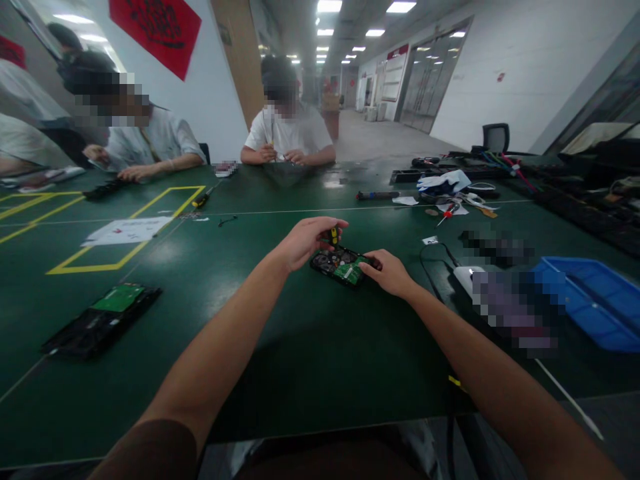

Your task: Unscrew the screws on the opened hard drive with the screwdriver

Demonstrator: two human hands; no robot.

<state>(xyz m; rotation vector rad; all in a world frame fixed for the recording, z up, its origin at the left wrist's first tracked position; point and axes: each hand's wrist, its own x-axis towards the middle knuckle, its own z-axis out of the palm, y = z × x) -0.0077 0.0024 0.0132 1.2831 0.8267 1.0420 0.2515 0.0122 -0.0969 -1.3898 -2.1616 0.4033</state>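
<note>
In front of me on the green table lies an opened black electronic device with a green circuit board showing. My left hand is closed around the yellow and black handle of a screwdriver, held over the far left part of the device. The screwdriver's tip is too small to make out. My right hand grips the right end of the device, thumb on top near the board and fingers behind the edge.
Another opened black device lies at left. To the right are a blue tray, a white cabled object and a red screwdriver. Paper lies inside yellow tape. People sit across the table.
</note>
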